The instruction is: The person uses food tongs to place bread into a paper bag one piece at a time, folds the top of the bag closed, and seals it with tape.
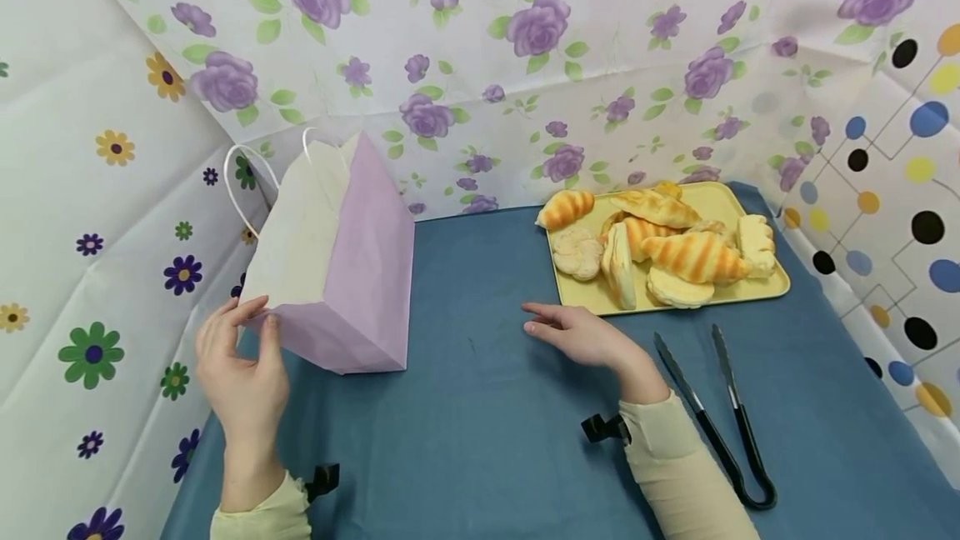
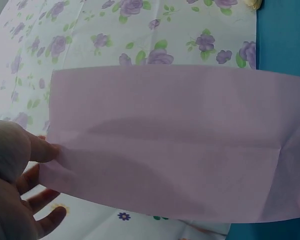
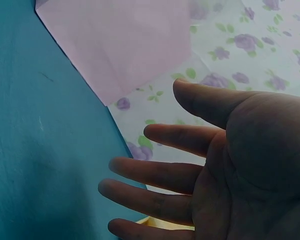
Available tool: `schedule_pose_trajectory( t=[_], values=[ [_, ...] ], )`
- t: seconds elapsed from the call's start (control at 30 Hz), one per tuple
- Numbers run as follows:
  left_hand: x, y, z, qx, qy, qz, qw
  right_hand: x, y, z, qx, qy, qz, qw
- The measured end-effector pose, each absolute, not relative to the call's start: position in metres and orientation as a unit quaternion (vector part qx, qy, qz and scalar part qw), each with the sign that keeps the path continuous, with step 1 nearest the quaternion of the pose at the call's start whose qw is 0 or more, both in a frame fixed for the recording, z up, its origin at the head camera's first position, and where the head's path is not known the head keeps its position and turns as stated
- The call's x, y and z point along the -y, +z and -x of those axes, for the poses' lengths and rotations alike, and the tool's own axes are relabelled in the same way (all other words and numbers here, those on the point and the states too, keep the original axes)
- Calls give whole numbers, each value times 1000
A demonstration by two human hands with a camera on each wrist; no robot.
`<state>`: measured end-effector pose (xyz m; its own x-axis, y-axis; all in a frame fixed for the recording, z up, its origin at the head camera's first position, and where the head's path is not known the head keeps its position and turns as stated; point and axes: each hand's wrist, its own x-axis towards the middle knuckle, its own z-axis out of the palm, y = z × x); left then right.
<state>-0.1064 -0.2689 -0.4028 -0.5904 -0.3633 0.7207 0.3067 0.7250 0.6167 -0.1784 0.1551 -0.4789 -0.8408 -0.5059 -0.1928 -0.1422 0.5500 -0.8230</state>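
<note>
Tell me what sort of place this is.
Probably a staged tabletop set: patterned sheets line three sides of a blue-covered table that holds a yellow tray of pastries.

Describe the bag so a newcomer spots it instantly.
On the blue table, look left, across from the yellow tray. The bag stands there, the left hand pinching its near rim. It alone is tall and boxy, plain lilac outside and open-topped.

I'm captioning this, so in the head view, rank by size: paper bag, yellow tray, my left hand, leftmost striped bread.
Paper bag and yellow tray: too close to rank; bag taller, tray wider.
Left hand.
Leftmost striped bread, smallest.
</note>
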Motion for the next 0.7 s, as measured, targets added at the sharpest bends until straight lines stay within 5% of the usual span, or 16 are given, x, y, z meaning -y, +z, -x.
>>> schedule_pose_trajectory(
  t=[0.37,0.7],
  values=[
    [251,-400,105,791,-378,-13,480,-149,-484,172,-849,-439,201,213],
    [221,-394,115,750,-372,107,536,-139,-468,160,-849,-420,233,219]
  ],
)
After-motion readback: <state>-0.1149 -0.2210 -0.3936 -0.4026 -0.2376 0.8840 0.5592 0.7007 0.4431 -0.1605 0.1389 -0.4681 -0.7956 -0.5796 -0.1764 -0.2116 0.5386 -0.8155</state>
